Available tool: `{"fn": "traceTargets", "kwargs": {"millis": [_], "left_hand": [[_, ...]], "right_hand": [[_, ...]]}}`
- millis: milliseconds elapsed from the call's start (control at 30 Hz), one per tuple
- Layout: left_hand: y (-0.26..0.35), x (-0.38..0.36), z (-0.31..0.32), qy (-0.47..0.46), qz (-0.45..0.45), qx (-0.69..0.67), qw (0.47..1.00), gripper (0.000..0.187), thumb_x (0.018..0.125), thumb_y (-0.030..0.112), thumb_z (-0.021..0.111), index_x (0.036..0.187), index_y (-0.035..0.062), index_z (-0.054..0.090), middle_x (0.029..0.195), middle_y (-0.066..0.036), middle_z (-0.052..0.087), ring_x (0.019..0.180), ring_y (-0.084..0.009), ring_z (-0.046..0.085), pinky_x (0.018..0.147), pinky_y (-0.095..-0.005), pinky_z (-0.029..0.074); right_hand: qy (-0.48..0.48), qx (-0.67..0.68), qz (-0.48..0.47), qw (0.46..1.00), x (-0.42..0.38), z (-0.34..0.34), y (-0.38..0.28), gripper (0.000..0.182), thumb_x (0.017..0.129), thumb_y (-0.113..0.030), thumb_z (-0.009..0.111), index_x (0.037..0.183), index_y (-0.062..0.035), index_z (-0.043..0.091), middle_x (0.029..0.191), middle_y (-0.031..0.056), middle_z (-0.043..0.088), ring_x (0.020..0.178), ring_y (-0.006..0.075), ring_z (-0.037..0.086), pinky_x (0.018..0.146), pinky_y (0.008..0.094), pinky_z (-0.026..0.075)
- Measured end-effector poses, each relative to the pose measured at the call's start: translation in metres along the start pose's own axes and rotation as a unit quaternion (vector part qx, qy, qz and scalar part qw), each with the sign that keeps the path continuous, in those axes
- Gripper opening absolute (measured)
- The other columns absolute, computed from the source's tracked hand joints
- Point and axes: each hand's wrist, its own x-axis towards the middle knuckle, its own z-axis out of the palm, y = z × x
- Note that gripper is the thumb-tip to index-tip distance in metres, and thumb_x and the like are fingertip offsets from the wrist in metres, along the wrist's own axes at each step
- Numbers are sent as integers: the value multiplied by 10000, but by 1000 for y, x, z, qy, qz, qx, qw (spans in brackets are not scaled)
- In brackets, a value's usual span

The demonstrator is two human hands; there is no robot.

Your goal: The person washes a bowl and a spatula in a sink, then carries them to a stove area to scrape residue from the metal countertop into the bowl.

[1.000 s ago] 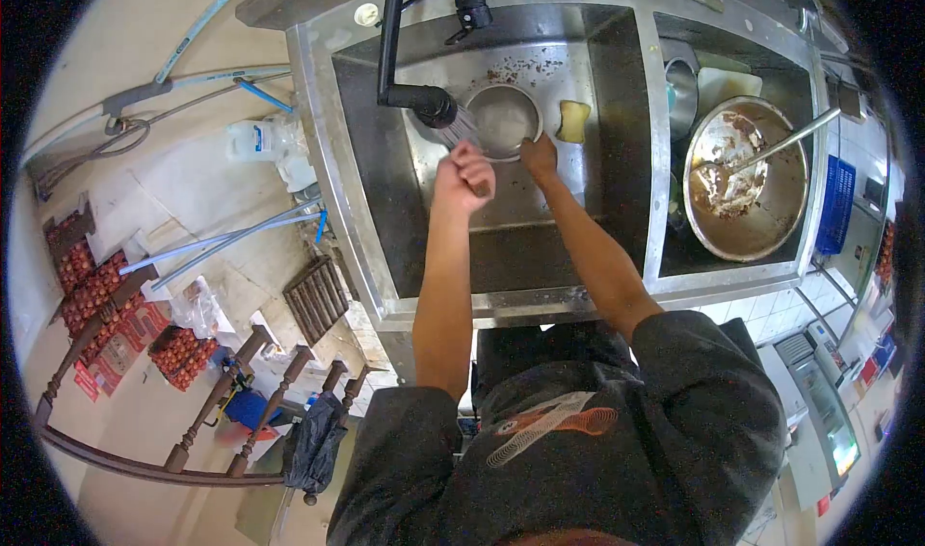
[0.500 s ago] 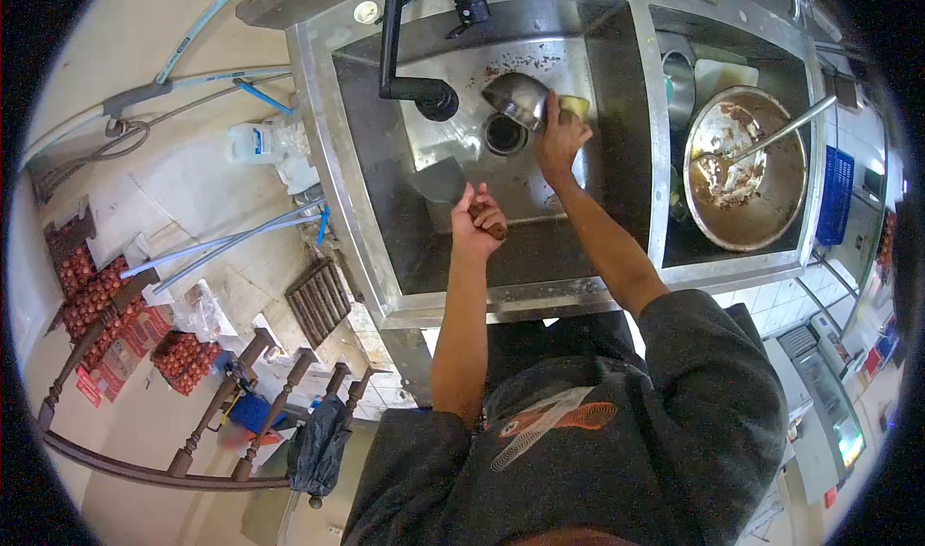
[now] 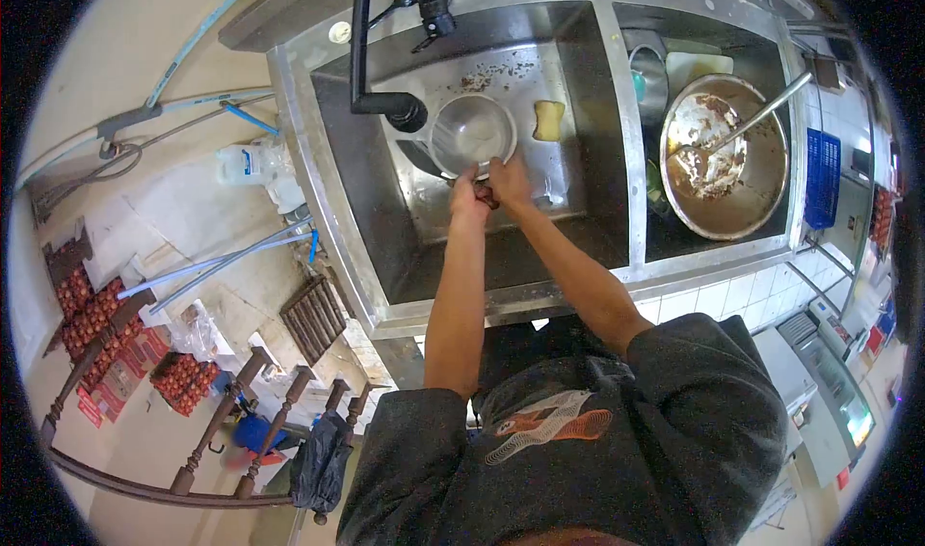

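Note:
A round metal bowl is held over the large sink basin, its inside facing up under the black faucet. My right hand grips the bowl's near rim. My left hand is closed around the brown handle of a flat-bladed scraper, right beside my right hand. Part of the scraper's dark blade shows to the left of the bowl; the rest is hidden. A yellow sponge lies on the basin floor to the right of the bowl. Dark food bits are scattered behind it.
In the right basin, a large soiled metal bowl holds a long-handled metal spoon. Behind it are a smaller metal pot and a pale board. A blue crate is farther right. A wooden railing stands at lower left.
The sponge has left my right hand and lies in the basin. The bowl has moved left and nearer, turning its inside upward. My hands have come together, and the bowl now covers part of the scraper.

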Motion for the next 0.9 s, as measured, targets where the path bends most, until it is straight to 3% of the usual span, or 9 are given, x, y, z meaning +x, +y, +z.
{"fn": "traceTargets", "kwargs": {"millis": [200, 300, 367, 433, 533, 600, 700, 767, 900], "left_hand": [[16, -1, -2, -10, 49, 14, 999, 38, 806, 103, 485, 802, 75, 460, 628, -11, 379, 429, -107, 325, 376, -247, 251], [18, -6, 1, 28, 62, -18, 997, 40, 809, 102, 468, 797, 73, 444, 646, -17, 387, 437, -104, 318, 367, -239, 264], [19, -30, 15, 30, 78, -34, 996, 38, 802, 81, 480, 803, 72, 443, 662, -17, 397, 444, -101, 324, 362, -232, 265], [20, -31, 15, 41, 93, -35, 994, 52, 791, 55, 491, 807, 69, 443, 678, -17, 406, 451, -100, 330, 359, -226, 267], [23, -15, 20, 57, 126, -26, 990, 83, 773, 11, 502, 804, 61, 443, 687, -16, 411, 458, -103, 336, 360, -219, 269], [28, -21, 27, 67, 159, -33, 984, 101, 761, -13, 504, 792, 59, 440, 671, -13, 404, 459, -105, 338, 363, -218, 268], [38, -26, 27, 1, 145, -22, 989, 91, 773, -6, 497, 766, 58, 432, 689, -27, 425, 453, -101, 332, 364, -223, 269], [44, -40, 35, -22, 100, -15, 995, 73, 801, 14, 481, 756, 32, 426, 800, -89, 481, 422, -92, 307, 358, -224, 281], [60, -34, 31, -114, -58, -124, 984, 69, 837, 23, 434, 796, -32, 428, 1028, -253, 535, 413, -92, 307, 347, -187, 307]], "right_hand": [[-131, 71, -48, 988, 68, -19, 69, 585, 830, -352, 563, 1293, -42, 385, 1071, 250, 588, 997, 387, 574, 828, 426, 446], [84, -113, -29, 990, 85, -53, 57, 624, 834, -405, 553, 1336, -85, 366, 1056, 226, 600, 953, 362, 595, 830, 495, 420], [164, -349, -43, 922, 104, -42, 74, 612, 841, -429, 536, 1336, -101, 385, 1021, 216, 614, 922, 353, 608, 824, 552, 399], [231, -372, -122, 891, 145, -16, 122, 614, 839, -449, 519, 1332, -105, 394, 968, 219, 624, 890, 361, 617, 813, 614, 368], [197, -462, -130, 855, 187, 18, 162, 583, 837, -442, 509, 1303, -102, 423, 939, 219, 631, 857, 352, 625, 813, 590, 387], [138, -390, -70, 908, 203, 24, 164, 529, 841, -409, 503, 1261, -91, 454, 919, 201, 634, 824, 322, 624, 798, 524, 418], [34, -44, 67, 996, 177, -3, 101, 423, 851, -336, 485, 1177, -67, 501, 860, 145, 633, 758, 249, 612, 727, 414, 446], [-69, 175, 126, 974, 153, -43, 59, 358, 858, -292, 470, 1119, -53, 522, 816, 99, 624, 725, 197, 595, 657, 352, 443], [50, 394, -29, 917, 73, -109, -6, 321, 878, -277, 427, 1105, -70, 521, 837, 45, 603, 715, 118, 551, 611, 284, 390]]}}
